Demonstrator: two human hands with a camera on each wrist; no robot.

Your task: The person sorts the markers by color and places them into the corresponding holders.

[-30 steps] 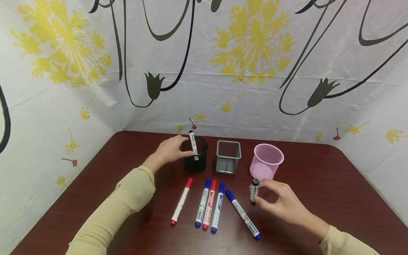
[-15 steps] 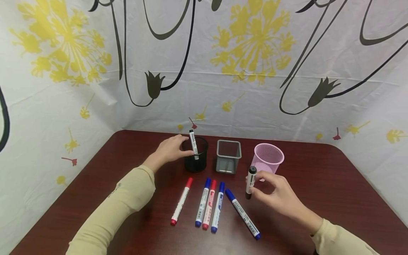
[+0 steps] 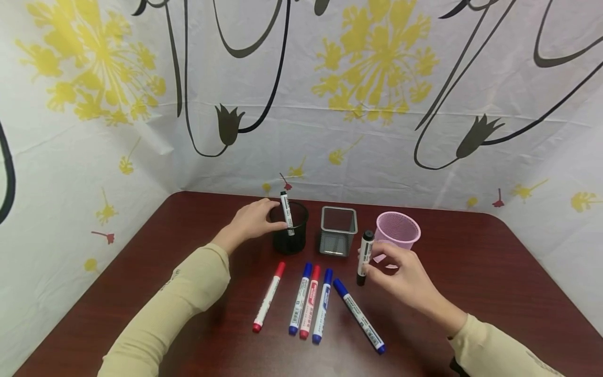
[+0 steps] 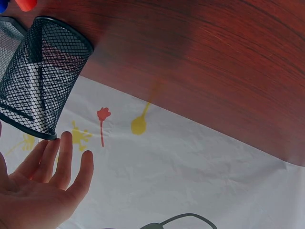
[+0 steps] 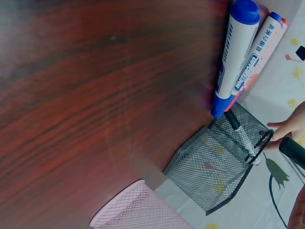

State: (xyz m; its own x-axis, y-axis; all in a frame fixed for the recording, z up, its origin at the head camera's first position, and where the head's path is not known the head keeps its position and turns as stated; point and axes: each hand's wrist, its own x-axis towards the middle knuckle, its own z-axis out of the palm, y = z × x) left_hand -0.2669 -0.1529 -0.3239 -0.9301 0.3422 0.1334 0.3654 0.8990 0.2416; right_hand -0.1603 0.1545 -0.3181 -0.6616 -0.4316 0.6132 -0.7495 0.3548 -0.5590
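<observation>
My left hand (image 3: 252, 219) is at the black mesh pen cup (image 3: 294, 243), with thumb and fingers spread at its rim. In the left wrist view, the loosely extended fingers of that hand (image 4: 45, 186) reach the rim. A black-capped whiteboard marker (image 3: 286, 209) stands tilted inside this cup. My right hand (image 3: 407, 275) pinches a second black-capped marker (image 3: 364, 257), held nearly upright above the table in front of the pink mesh cup (image 3: 400, 230). Only this marker's dark end (image 5: 293, 150) shows in the right wrist view.
A square grey mesh pen holder (image 3: 338, 233) stands between the two round cups. Several markers lie in front: a red one (image 3: 269, 297), a red one (image 3: 310, 302) between two blue ones, and a slanted blue marker (image 3: 359, 315). A patterned cloth (image 3: 301, 131) hangs behind the table.
My right hand has carried the black-capped marker up, away from me and to the left, toward the grey holder. My left hand and the marker in the black cup stay put.
</observation>
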